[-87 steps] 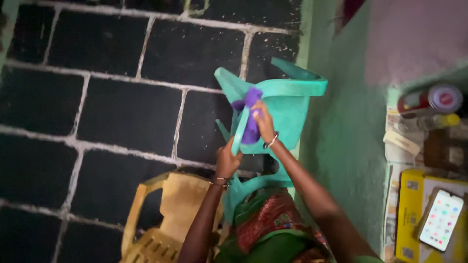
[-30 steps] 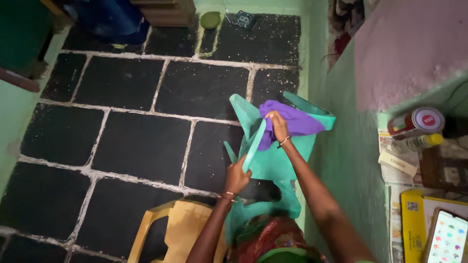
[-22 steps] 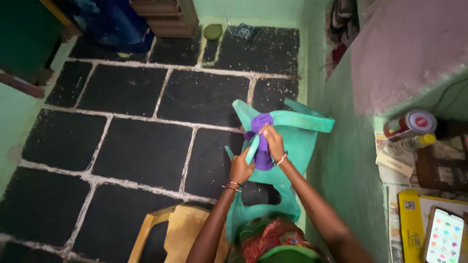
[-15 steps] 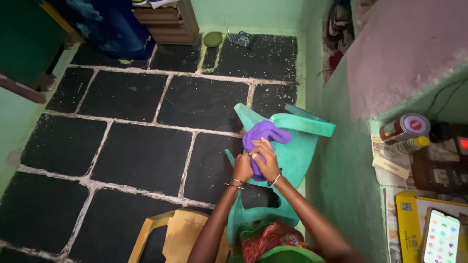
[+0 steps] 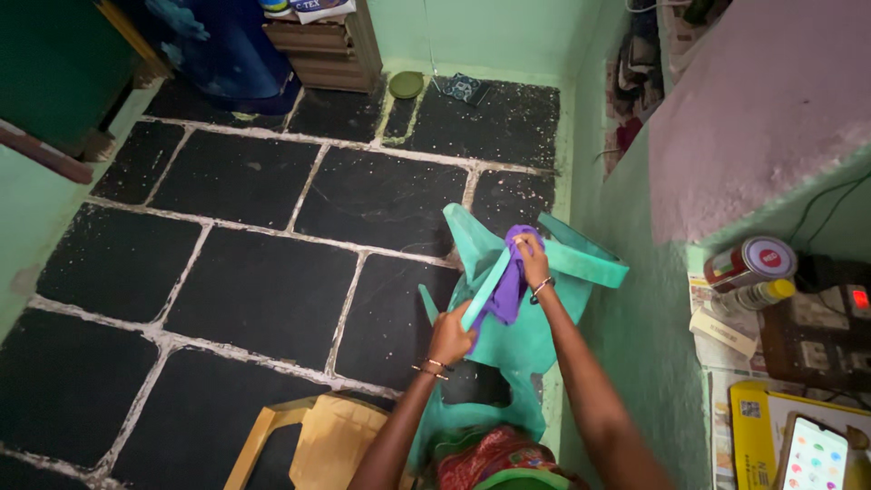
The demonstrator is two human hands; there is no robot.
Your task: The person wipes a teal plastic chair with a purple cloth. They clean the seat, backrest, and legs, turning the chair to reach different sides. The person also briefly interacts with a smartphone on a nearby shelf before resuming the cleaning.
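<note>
- Half a second ago both your hands met at the purple cloth [image 5: 510, 289] near the chair's middle; now they are apart, and the cloth hangs longer and narrower from higher up.
- On the left, low in the view, one tan plastic chair [image 5: 308, 445] stands on the dark tiled floor [image 5: 236, 272].
- Your left hand [image 5: 450, 334] has its fingers clenched round a slim leg of the one green plastic chair [image 5: 535, 327], which lies tipped in front of you, beside the green wall.
- There is one cloth. Your right hand [image 5: 531, 259], further up, presses its top end against the green chair, fingers curled over it, wrist bangle showing.
- Far right, on a shelf: one red can [image 5: 749, 264], one yellow-capped bottle [image 5: 758, 295], one yellow box [image 5: 758, 426], one lit phone [image 5: 815, 454].
</note>
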